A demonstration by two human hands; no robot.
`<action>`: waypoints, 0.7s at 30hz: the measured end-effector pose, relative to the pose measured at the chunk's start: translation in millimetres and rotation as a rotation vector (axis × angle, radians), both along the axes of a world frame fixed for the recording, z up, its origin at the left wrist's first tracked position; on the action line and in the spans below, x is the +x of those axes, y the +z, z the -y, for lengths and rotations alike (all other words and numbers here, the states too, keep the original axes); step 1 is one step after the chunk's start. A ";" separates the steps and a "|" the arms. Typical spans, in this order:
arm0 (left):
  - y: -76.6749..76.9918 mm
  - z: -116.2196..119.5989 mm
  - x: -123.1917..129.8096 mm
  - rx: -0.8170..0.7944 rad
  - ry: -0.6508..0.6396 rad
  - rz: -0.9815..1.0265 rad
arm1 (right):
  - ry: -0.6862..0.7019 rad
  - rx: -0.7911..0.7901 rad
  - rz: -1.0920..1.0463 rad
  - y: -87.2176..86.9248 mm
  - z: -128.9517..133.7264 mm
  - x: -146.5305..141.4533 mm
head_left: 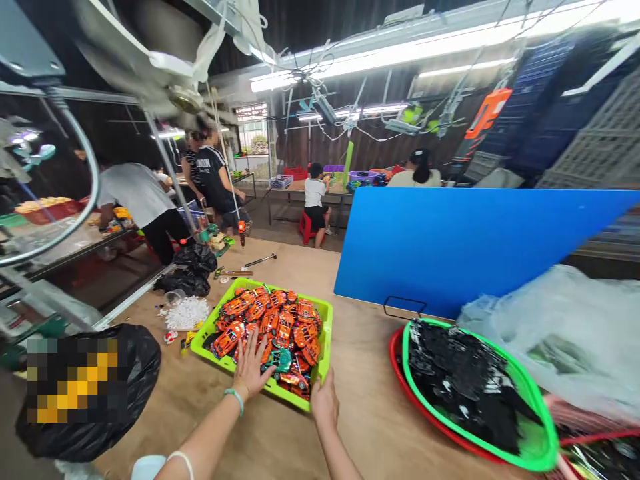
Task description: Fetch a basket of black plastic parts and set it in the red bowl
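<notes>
1. Near the table's [360, 400] front edge, the lime tray [326, 313] of orange toy cars [273, 323] is lying straight ahead, long axis running away.
2. Left hand [250, 367] is resting spread on the cars; right hand [324, 400] is gripping the tray's near corner.

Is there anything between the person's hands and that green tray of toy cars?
Nothing visible. The left hand already lies flat on the orange toy cars in the green tray, and the right hand grips the tray's near rim.

Just one head-worn view, tilted forward and down across the plywood worktable [360, 427] (pretty close), workshop stretching out well behind it.
</notes>
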State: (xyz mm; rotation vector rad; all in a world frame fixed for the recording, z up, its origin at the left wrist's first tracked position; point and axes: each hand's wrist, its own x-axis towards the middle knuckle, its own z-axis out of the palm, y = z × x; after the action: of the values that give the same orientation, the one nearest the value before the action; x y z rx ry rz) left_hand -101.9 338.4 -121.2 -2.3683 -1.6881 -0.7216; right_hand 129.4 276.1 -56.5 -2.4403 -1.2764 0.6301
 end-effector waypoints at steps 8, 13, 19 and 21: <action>-7.4 -24.6 13.1 0.045 0.043 0.007 | -0.001 -0.010 -0.042 -4.1 -32.5 16.0; -4.6 -40.7 14.6 0.044 0.057 0.004 | 0.015 -0.005 -0.032 -8.4 -53.8 20.7; 0.3 -55.8 14.4 -0.015 0.048 0.006 | 0.000 -0.011 -0.021 -0.9 -70.4 18.3; 0.6 -61.2 15.1 -0.026 0.046 0.014 | 0.008 -0.011 -0.034 0.1 -76.1 18.4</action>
State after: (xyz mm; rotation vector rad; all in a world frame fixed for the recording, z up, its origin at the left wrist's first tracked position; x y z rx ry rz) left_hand -86.8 399.6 -120.6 -2.3384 -1.7626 -0.7139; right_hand 147.8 352.1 -56.4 -2.4236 -1.2734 0.6796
